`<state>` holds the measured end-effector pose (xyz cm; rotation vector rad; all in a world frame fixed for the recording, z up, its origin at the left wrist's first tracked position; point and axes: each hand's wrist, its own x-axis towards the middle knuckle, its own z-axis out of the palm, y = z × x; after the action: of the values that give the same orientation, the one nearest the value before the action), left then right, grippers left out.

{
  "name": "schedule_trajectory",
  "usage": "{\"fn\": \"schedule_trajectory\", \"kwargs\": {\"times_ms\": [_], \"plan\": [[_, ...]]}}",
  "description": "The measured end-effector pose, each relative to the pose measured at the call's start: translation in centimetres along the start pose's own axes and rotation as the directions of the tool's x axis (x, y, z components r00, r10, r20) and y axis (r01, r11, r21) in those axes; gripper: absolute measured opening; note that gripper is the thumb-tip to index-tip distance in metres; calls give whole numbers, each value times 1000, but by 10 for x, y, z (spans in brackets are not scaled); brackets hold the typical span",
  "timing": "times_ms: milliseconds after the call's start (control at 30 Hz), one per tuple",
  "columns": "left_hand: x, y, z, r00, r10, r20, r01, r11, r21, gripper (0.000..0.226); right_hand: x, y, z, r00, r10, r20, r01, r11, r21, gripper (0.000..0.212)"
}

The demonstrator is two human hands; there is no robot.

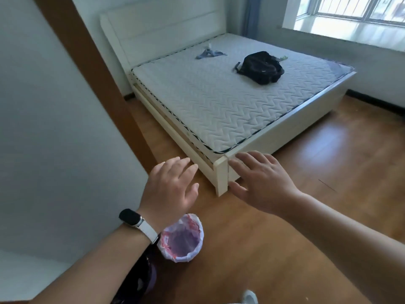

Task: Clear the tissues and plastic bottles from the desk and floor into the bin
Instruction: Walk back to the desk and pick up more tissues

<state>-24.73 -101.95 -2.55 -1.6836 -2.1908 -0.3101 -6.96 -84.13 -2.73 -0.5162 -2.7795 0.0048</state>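
A small bin (182,239) lined with a white and red plastic bag stands on the wooden floor, just below my left wrist; nothing is visible inside it. My left hand (169,189) is held out above the bin, palm down, fingers apart and empty; a black watch with a white strap is on that wrist. To its right, my right hand (262,183) is also spread open and empty, hovering in front of the bed's near corner. No tissue or plastic bottle is in view on the floor.
A white bed (221,172) with a bare quilted mattress fills the middle; a black backpack (260,68) and a blue-grey cloth (208,53) lie on it. A white wall stands at left, a window at top right. A white surface (26,273) lies at lower left.
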Motion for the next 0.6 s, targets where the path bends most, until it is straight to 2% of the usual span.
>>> {"fn": "schedule_trajectory", "kwargs": {"times_ms": [300, 600], "plan": [[110, 95, 32, 983, 184, -6, -184, 981, -57, 41, -47, 117, -33, 970, 206, -126, -211, 977, -31, 51], [193, 154, 66, 938, 343, -39, -345, 927, -149, 44, -84, 186, -50, 895, 415, -167, -434, 894, -107, 52]]}}
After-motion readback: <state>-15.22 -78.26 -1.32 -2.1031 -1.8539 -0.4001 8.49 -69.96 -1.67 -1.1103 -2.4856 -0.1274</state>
